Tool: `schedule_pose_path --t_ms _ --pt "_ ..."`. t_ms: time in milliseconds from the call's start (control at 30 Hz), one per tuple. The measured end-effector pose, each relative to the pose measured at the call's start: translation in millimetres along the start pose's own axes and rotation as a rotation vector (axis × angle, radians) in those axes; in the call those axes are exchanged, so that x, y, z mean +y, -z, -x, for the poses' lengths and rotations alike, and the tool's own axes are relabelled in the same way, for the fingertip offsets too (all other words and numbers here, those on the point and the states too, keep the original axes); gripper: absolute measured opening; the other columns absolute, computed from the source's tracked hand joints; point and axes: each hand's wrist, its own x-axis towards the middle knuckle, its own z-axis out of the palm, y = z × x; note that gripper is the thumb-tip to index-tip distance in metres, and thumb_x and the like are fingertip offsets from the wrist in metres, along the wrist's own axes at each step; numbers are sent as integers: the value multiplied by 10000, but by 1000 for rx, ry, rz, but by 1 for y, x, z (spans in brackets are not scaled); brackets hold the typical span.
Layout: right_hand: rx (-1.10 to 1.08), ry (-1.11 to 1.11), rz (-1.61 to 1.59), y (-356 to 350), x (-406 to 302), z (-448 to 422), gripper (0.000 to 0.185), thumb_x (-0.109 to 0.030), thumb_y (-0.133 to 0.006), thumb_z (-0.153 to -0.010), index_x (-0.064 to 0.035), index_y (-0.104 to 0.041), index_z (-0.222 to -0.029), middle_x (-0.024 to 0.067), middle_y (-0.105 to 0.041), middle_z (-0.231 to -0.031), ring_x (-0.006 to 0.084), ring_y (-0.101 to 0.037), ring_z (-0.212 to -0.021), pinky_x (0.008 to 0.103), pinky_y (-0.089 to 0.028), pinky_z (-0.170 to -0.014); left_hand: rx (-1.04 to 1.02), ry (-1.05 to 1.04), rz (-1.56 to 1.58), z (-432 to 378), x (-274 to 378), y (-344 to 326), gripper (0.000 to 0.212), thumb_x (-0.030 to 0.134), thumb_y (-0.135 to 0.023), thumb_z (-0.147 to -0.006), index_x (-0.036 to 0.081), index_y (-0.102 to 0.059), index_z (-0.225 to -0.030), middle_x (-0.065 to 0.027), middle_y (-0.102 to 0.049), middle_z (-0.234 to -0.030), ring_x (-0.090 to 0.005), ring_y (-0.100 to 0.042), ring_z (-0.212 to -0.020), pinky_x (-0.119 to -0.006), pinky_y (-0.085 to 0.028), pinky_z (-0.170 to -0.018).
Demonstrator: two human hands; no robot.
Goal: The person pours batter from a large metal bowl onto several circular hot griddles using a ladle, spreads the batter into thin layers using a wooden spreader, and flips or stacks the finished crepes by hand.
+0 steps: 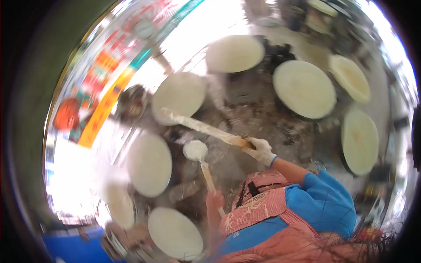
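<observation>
My right hand (261, 151), in a white knit glove, grips the handle end of a long wooden stick (204, 129) coated with pale batter. The stick's far tip overlaps a round griddle (184, 92) covered with a pale layer. My bare left hand (215, 199) holds the wooden handle of a ladle (195, 150), whose round bowl is filled with white batter. The ladle hangs left of and below the stick, between that griddle and my red checked apron (260, 208). Motion blurs the left hand's fingers.
Several pale-coated round griddles ring me, including ones on the left (149, 164), lower left (175, 233), top (235, 54) and right (304, 88). A dark metal container (131, 103) stands at upper left. A blue surface (77, 245) lies at lower left.
</observation>
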Motion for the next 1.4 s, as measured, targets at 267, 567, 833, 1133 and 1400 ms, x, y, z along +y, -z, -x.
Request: schedule_pose_path --t_ms 267,567,833,1133,1400 --pt "335 -545 310 164 126 134 522 -488 -678 -712 -130 -602 -1084 155 -667 -887 310 -648 -816 394 -510 -735 310 597 503 -143 -93 -28 351 249 -422 -953 88 -364 -647 -14 -336 -531 -129 -348 -407 -274 -336 -373" --pt "785 -856 835 281 211 196 297 -311 -668 -731 -102 -542 -901 138 -605 -862 327 -623 -690 443 -494 -619 350 891 353 -215 -102 -95 350 246 -401 -967 83 -369 -659 -12 -336 -563 -119 -358 -447 -273 -326 -411" --pt "565 -957 894 321 232 216 287 -212 -565 -759 -79 -616 -1009 171 -624 -1028 351 -627 -850 466 -486 -784 443 1081 222 -274 -49 -107 383 250 -388 -968 109 -346 -614 3 -314 -505 -128 -317 -398 -264 -315 -383" --pt "355 -772 1355 562 103 167 214 -132 -566 -687 -39 -672 -848 213 -645 -871 365 -619 -821 454 -486 -747 599 826 -239 -268 -27 -102 340 197 -466 -944 125 -341 -636 20 -284 -518 -63 -299 -410 -206 -263 -356" --pt "595 -582 1005 740 122 44 155 -99 -547 -669 5 -574 -557 143 -555 -509 263 -569 -435 411 -468 -434 528 460 -39 -264 -78 -126 285 155 -472 -941 119 -341 -690 34 -288 -571 -45 -301 -429 -195 -254 -360"
